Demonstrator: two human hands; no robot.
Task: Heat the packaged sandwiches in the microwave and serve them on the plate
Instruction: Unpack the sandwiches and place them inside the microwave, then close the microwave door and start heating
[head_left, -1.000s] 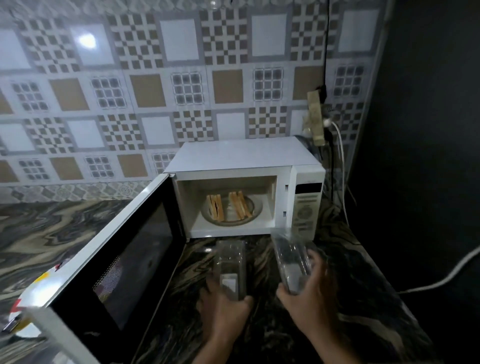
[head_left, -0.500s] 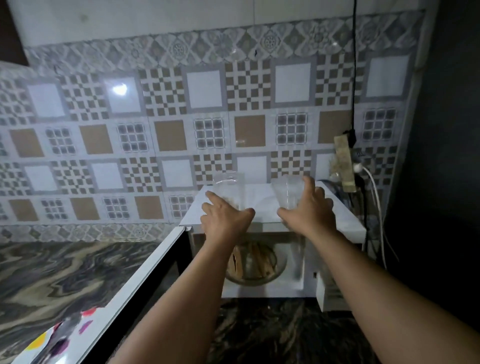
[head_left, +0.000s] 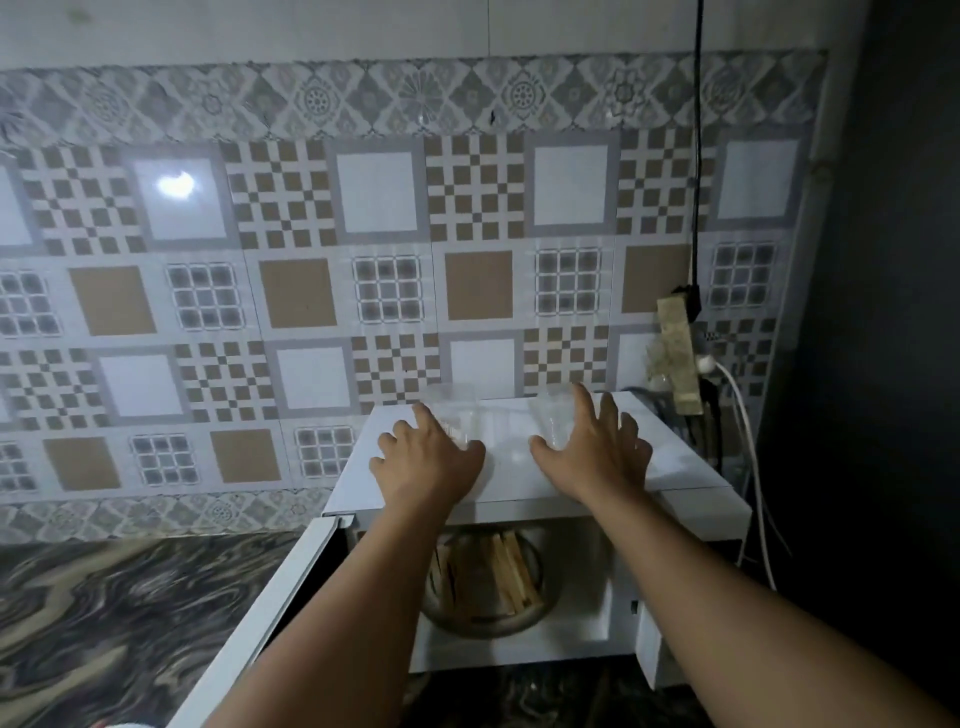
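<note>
The sandwiches (head_left: 488, 574) lie unwrapped on the round glass turntable (head_left: 483, 621) inside the open microwave (head_left: 691, 512), below both hands and partly hidden behind the left forearm. Two stand on edge in view, their toasted slices leaning side by side.

On the microwave's flat white top, the left hand (head_left: 428, 460) lies palm down with its fingers curled loosely around the near end of a clear plastic sandwich package (head_left: 457, 413), which rests on the top just beyond the fingertips. The right hand (head_left: 592, 452) is spread wide, fingers apart, its palm on or just above the top, with a second clear package (head_left: 553, 421) under its index finger and thumb; whether it grips that package or only touches it cannot be told.

The microwave door (head_left: 270, 597) hangs open to the left of the left forearm. A power strip (head_left: 678, 356) hangs on the tiled wall (head_left: 296, 291) to the right of the right hand, with a white cable (head_left: 748, 447) running down from it. The marbled countertop (head_left: 104, 623) spreads out far left of the arms.
</note>
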